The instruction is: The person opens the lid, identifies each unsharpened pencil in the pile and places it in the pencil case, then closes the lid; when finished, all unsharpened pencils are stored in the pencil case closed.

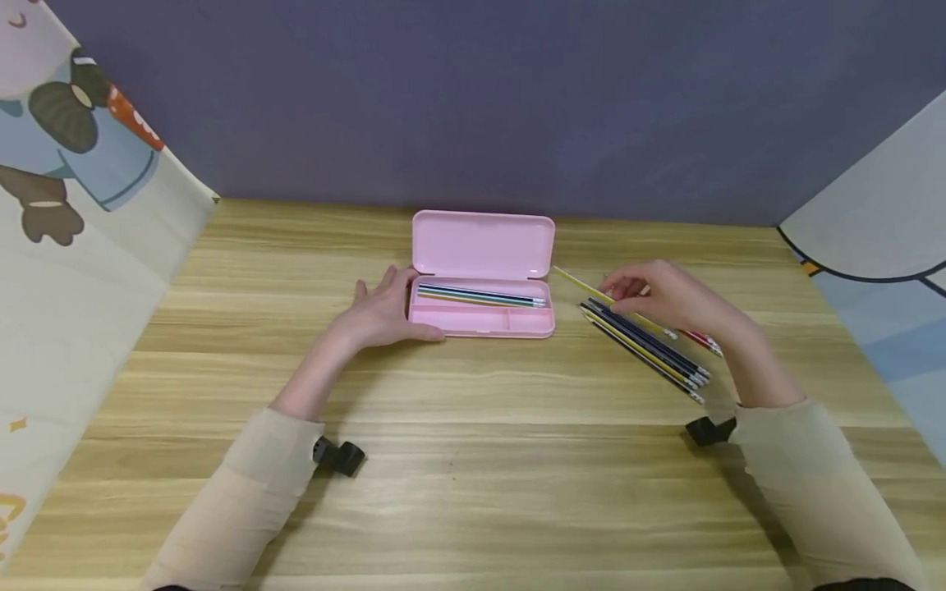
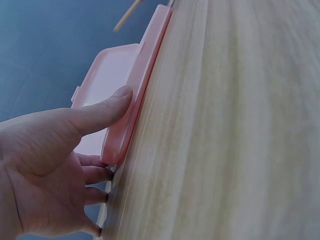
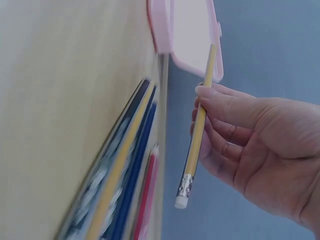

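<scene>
A pink pencil case (image 1: 460,322) lies on the table with its lid (image 1: 482,245) raised at the back. Several pencils (image 1: 480,296) fill part of its rear compartment. My left hand (image 1: 380,318) rests at the case's left end, thumb on the front wall and the other fingers spread, some touching the table. Between thumb and fingertips, my right hand (image 1: 658,294) pinches a yellow pencil (image 3: 198,132), its white eraser toward me and its other end toward the case. Below that hand, a row of dark and yellow pencils (image 1: 646,345) lies on the table.
Red pencils (image 3: 146,192) lie beside the dark ones, partly hidden by my right hand in the head view. The front section of the case has a divider. A dark blue-grey wall (image 1: 488,107) rises behind the wooden table (image 1: 473,460). Printed panels flank both sides.
</scene>
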Available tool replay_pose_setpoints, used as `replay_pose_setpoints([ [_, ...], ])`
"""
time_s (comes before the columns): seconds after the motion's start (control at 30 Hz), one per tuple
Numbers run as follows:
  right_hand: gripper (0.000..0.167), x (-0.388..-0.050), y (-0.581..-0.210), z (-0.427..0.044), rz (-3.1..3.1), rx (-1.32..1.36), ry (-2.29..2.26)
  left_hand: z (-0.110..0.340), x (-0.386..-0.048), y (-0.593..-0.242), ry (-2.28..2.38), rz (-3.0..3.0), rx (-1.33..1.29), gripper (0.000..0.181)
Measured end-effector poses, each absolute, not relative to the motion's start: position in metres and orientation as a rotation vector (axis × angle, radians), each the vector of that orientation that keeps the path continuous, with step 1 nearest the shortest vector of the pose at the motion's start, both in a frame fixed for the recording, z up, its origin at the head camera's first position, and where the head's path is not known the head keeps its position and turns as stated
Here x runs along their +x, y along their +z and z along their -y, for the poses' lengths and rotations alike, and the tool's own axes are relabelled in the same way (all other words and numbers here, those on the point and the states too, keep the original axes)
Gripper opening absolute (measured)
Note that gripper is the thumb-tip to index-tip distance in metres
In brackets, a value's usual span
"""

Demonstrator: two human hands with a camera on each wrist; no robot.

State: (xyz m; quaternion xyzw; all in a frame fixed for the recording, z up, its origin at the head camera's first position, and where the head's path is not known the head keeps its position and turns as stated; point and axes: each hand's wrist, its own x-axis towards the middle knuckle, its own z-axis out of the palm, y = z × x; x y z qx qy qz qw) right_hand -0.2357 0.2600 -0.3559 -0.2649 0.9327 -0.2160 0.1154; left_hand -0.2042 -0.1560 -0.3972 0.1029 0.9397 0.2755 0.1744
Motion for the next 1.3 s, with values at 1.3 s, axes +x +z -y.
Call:
replay_pose_setpoints([
  [1.3, 0.013, -0.281, -0.351, -0.093, -2.579, -1.242, -0.403, 0.152, -0.202, -0.394, 0.773, -2.677, 0.306, 0.11],
])
